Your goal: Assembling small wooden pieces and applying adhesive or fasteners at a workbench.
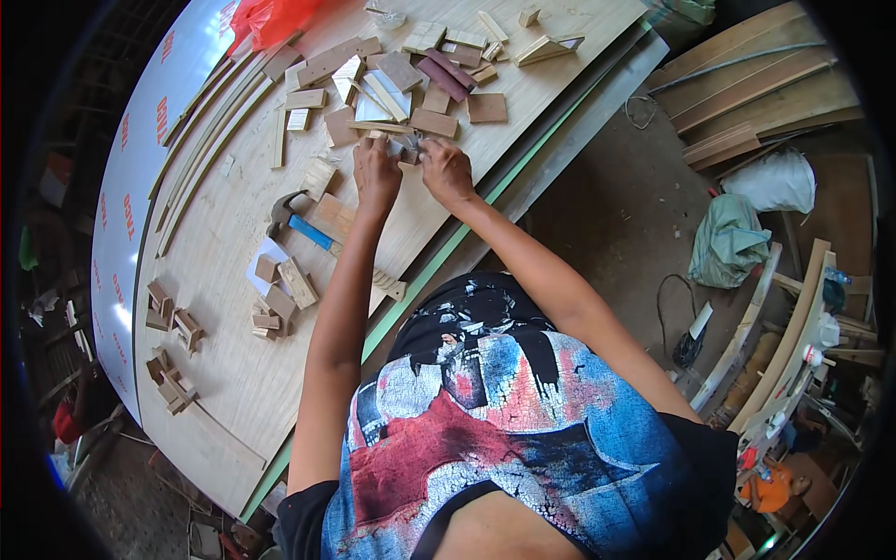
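My left hand and my right hand are close together over the plywood sheet, fingers bent and pinched. Between the fingertips is a small greyish, crinkled piece that looks like clear plastic; both hands seem to grip it. Just beyond them lie loose wood blocks, among them a brown block and thin pale strips on a white sheet. A claw hammer with a blue grip rests left of my left forearm, which hides part of what lies there.
Small box-like wood assemblies stand at the plywood's left side. Long wood strips and a red plastic bag lie farther back. To the right are a green sack, a white sack, boards and a person in orange.
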